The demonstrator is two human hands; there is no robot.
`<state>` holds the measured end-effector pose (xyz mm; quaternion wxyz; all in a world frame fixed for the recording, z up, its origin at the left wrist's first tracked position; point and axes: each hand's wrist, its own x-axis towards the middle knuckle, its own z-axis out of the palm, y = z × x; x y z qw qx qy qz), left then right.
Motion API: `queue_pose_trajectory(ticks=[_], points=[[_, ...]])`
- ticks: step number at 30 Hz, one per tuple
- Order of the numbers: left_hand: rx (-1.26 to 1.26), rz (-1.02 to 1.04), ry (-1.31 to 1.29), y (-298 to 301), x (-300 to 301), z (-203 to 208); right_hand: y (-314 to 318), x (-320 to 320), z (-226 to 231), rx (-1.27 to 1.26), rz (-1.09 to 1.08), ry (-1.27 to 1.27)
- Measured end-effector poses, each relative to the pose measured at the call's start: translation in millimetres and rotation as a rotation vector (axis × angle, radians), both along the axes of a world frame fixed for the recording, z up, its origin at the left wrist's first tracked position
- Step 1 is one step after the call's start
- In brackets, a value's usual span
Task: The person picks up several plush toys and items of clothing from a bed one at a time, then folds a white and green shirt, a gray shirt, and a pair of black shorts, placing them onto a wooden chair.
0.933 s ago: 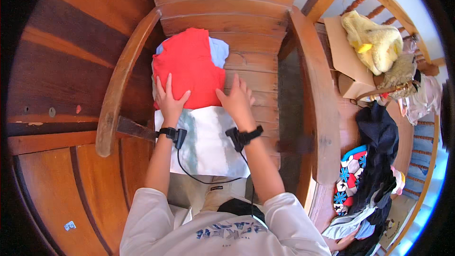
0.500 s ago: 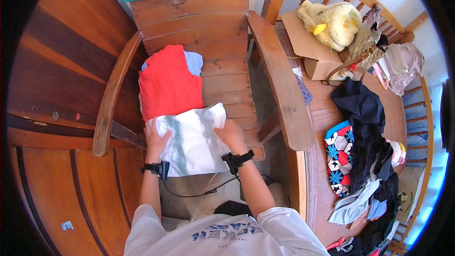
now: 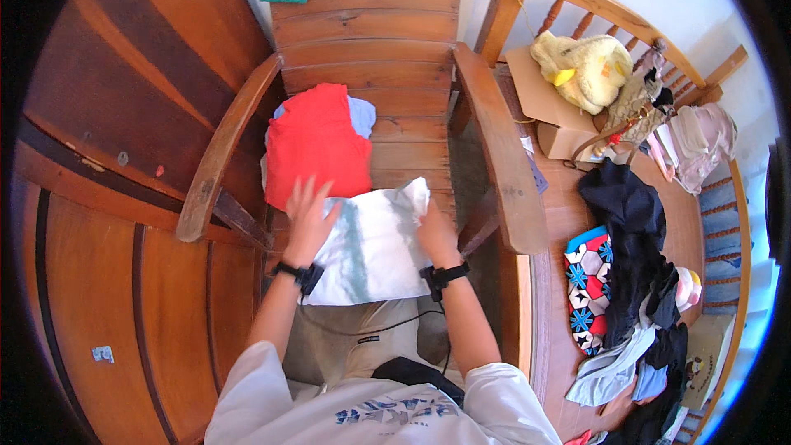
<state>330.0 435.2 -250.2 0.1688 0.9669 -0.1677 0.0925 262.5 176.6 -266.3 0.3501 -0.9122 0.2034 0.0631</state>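
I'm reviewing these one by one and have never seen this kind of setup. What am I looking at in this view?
There is no robot: these are a person's bare hands, seen from above by a wide fisheye camera worn on the head, so straight edges bend near the rim. Each wrist wears a black strap. On the wooden chair lies red cloth with light blue cloth showing beside it. The right hand holds a corner of a white cloth with grey-green streaks; the left hand, slightly blurred, is spread at its opposite edge.
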Motion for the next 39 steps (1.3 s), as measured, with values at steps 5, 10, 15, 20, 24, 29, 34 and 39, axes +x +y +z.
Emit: queue_pose_trajectory(ticks=[5, 10, 15, 20, 24, 29, 34, 39], points=[[0.044, 0.005, 0.078, -67.0, 82.6, 31.3, -0.4, 34.5, -19.3, -0.261, 0.029, -0.033], [0.225, 0.037, 0.193, -73.4, 111.9, 16.4, -9.8, 117.9, -25.4, -0.395, -0.001, -0.007], [0.171, 0.007, 0.134, -63.8, 106.8, 12.9, -14.5, 192.4, -33.4, -0.584, 0.214, -0.327], [0.203, 0.034, 0.239, -48.9, 113.9, 23.7, -10.1, 243.5, -36.9, -0.559, 0.345, -0.507], [0.208, 0.036, 0.203, -46.9, 112.4, 13.3, -10.7, 275.9, -31.8, -0.521, 0.514, -0.600], [0.054, 0.133, 0.113, -67.7, 108.2, 9.4, -11.2, 247.7, -39.4, -0.434, 0.449, -0.563], [-0.094, -0.235, 0.044, -119.6, 97.1, -7.8, -14.4, 181.3, -37.4, -0.354, -0.110, -0.289], [0.108, -0.246, 0.052, -112.1, 100.2, -64.6, 1.8, 165.1, -67.8, -0.473, -0.018, -0.320]])
